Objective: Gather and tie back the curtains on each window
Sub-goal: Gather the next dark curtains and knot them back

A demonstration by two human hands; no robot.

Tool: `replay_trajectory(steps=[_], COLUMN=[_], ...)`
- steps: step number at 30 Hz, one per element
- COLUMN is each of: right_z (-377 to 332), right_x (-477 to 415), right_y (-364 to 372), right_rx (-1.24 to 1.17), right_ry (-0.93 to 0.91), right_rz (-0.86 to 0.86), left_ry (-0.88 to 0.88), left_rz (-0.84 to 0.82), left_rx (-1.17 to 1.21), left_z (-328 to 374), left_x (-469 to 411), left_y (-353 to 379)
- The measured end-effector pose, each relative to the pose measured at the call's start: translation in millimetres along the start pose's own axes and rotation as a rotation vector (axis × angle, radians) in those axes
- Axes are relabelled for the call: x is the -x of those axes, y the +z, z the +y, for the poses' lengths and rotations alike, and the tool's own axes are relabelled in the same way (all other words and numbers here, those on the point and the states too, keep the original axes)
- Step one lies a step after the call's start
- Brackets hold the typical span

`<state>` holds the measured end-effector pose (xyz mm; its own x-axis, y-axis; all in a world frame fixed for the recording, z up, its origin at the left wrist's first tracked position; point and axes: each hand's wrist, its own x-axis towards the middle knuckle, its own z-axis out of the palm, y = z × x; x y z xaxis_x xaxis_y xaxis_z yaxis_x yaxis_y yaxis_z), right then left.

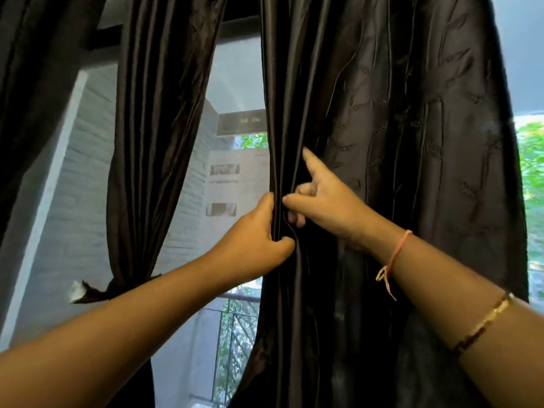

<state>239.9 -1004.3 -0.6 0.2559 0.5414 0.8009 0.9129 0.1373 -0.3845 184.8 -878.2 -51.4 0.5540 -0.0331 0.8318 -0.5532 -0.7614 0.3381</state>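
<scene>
Setting: dark window frame (241,23) close in front of the person, daylight coming through between two dark brown curtains.
Gold bangle (485,322): nearest the camera, round the right forearm at the lower right.
Thread bracelet (394,257): pink-orange, round the right wrist, its knotted ends hanging down.
Left hand (253,240): reaches up from the lower left and grips the gathered inner edge of the loose curtain, fingers curled round the folds from the left, thumb pressed on the front.
Right hand (323,201): just beside and slightly above the left hand, on the same folds; thumb and curled fingers pinch the pleats, while the index finger points straight up along the cloth.
Loose curtain (412,142): shiny, striped and embroidered, hangs full length over the right half of the window, bunched only where both hands hold it.
Tied curtain (153,142): left of the gap, drawn in to a narrow waist low down.
Tieback knot (114,285): cinches that curtain at the waist, partly behind the left forearm.
Railing (235,325): metal lattice outside, seen low in the gap.
White ribbed wall (88,172): outside to the left, running back to a blurred sign (241,122).
Green foliage (532,178): farthest, past the loose curtain's right edge.
</scene>
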Motion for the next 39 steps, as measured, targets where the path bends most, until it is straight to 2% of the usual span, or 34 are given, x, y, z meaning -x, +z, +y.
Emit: replay_trajectory(steps=[4, 9, 14, 16, 18, 21, 23, 28, 31, 33, 35, 39], right_z=[15.6, 19.7, 16.0, 12.3, 6.4, -4.5, -11.8, -19.6, -17.2, -13.0, -10.0, -4.7], right_x=[25.5, 38.8, 45.6, 44.6, 44.7, 46.3, 47.8, 44.0, 48.4, 50.7, 51.9, 48.8], right_y=[5.8, 5.0, 0.1, -3.1, -12.3, -33.4, -53.8, -107.6, -130.9, -141.2, -147.9, -152.5], right_rx=[-0.055, -0.127, -0.160, -0.106, 0.109, 0.692, 0.902, 1.252, 1.370, 1.371, 1.251, 0.737], right_ry=[0.024, 0.039, 0.157, 0.203, 0.126, -0.130, -0.204, -0.138, -0.073, 0.003, 0.069, 0.120], right_rz=[-0.057, -0.038, -0.095, -0.045, 0.116, 0.378, 0.482, 0.621, 0.725, 0.789, 0.815, 0.805], left_ry=[0.010, -0.029, 0.011, -0.024, -0.062, -0.123, -0.149, -0.184, -0.185, -0.170, -0.162, -0.172], left_rz=[-0.033, -0.056, 0.008, 0.028, 0.029, 0.054, 0.082, 0.057, 0.037, 0.022, 0.001, -0.006], left_rx=[0.023, 0.245, 0.059, -0.027, -0.068, -0.159, -0.202, -0.171, -0.176, -0.181, -0.184, -0.185], left_z=[4.2, 6.6, 7.6, 7.4, 9.3, 5.5, 3.8, 7.7, 12.1, 14.7, 17.5, 22.3], left_x=[12.7, 20.0, 21.7, 20.5, 20.7, 21.5, 21.3, 13.1, 9.6, 7.8, 6.7, 6.2], left_y=[9.3, 16.5, 27.0, 31.5, 37.1, 43.1, 47.6, 57.8, 64.5, 68.0, 71.0, 75.4])
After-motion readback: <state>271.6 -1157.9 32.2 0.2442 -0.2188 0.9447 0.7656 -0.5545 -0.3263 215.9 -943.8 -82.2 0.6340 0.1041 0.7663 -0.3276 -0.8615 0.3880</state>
